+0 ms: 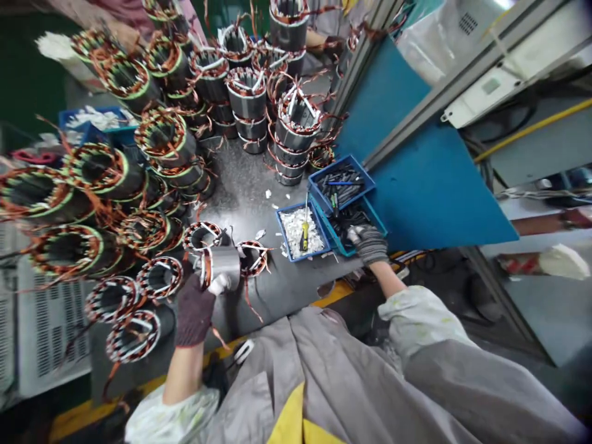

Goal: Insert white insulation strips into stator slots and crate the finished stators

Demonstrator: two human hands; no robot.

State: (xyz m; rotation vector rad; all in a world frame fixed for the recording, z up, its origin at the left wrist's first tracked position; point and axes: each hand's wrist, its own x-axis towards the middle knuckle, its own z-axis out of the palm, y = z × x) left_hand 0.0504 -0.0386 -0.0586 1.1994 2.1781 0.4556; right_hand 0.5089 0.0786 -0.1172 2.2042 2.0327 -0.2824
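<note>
My left hand [197,308], in a dark maroon glove with a pale thumb tip, is wrapped round a stator [225,266], a metal ring core with copper windings. It holds the stator on its side just above the table's front part. Two more wound stators lie close by, one behind it [202,234] and one on its right [253,258]. My right hand [367,242], in a grey striped glove, reaches into the front of a teal bin [340,246] of black strips. Its fingers look bent together; whatever is between them is hidden.
Stacked stators [97,166] crowd the left and back of the table [231,179]. A blue tray [290,256] holds white pieces and a yellow-handled screwdriver [304,234]. Another blue bin [346,163] of black strips rests on the teal one. A blue panel [430,191] borders the right.
</note>
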